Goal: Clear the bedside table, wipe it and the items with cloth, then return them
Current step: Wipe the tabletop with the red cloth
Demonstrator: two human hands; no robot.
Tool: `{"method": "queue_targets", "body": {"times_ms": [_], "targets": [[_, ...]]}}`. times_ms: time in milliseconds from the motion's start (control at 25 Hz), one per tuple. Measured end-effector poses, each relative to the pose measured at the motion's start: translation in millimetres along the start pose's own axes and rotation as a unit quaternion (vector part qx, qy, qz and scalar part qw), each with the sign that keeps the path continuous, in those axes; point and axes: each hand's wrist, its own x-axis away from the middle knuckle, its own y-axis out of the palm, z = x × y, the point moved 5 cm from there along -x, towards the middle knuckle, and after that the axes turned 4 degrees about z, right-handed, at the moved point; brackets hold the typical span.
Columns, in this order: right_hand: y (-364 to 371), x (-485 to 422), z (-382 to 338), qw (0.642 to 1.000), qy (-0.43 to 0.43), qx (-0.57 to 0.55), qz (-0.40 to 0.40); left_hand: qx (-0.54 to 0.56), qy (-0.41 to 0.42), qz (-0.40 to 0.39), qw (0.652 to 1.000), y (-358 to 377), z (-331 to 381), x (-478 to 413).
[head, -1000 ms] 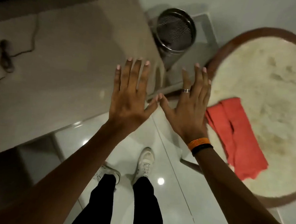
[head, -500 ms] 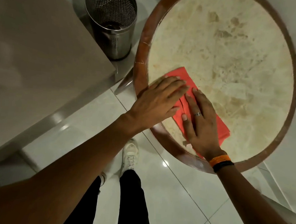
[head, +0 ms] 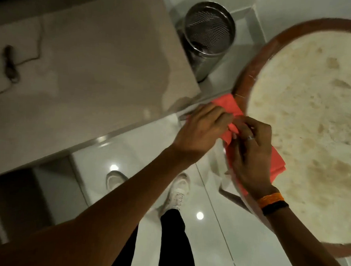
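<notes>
A red cloth [head: 278,164], folded, is lifted at the left rim of the round marble-topped table [head: 305,123], which has a brown wooden border. My left hand [head: 201,130] pinches the cloth's near-left part. My right hand [head: 248,155], with a ring and orange and black wristbands, grips the cloth from above and hides its middle. One corner of the cloth sticks out past my left hand toward the beige surface.
A perforated metal bin [head: 208,37] stands on the floor between the round table and a large beige flat surface [head: 88,71] at left. A dark cable [head: 11,67] lies on that surface. My white shoes [head: 177,190] stand on glossy tiles below.
Both hands went from held open in the air, to pressing flat on the cloth, to gripping it. The cloth has moved from the tabletop to the table's left rim. The view swung left.
</notes>
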Motion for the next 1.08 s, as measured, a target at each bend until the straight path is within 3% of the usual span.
{"method": "queue_targets", "body": {"times_ms": [80, 280, 400, 560, 680, 760, 920, 1080], "targets": [[47, -19, -55, 0.997, -0.059, -0.031, -0.026, -0.026, -0.06, 0.052, 0.996, -48, -49, 35], [180, -29, -221, 0.957, -0.226, -0.043, -0.176, -0.157, -0.271, 0.041, 0.949, -171, -160, 155], [248, -12, -320, 0.903, -0.35, -0.022, -0.249, -0.18, -0.382, 0.071, 0.904, -241, -203, 240], [313, 23, -401, 0.835, -0.45, 0.006, -0.316, -0.268, -0.461, 0.087, 0.842, -287, -230, 337], [351, 62, -414, 0.761, -0.518, 0.058, -0.385, -0.265, -0.561, 0.06, 0.782, -286, -235, 406], [367, 72, -406, 0.724, -0.566, 0.074, -0.388, -0.249, -0.574, 0.006, 0.78, -272, -235, 426], [392, 58, -397, 0.715, -0.595, 0.057, -0.363, -0.23, -0.574, -0.005, 0.786, -256, -255, 421], [432, 6, -420, 0.748, -0.583, 0.067, -0.311, -0.239, -0.562, 0.021, 0.792, -276, -311, 387]]}}
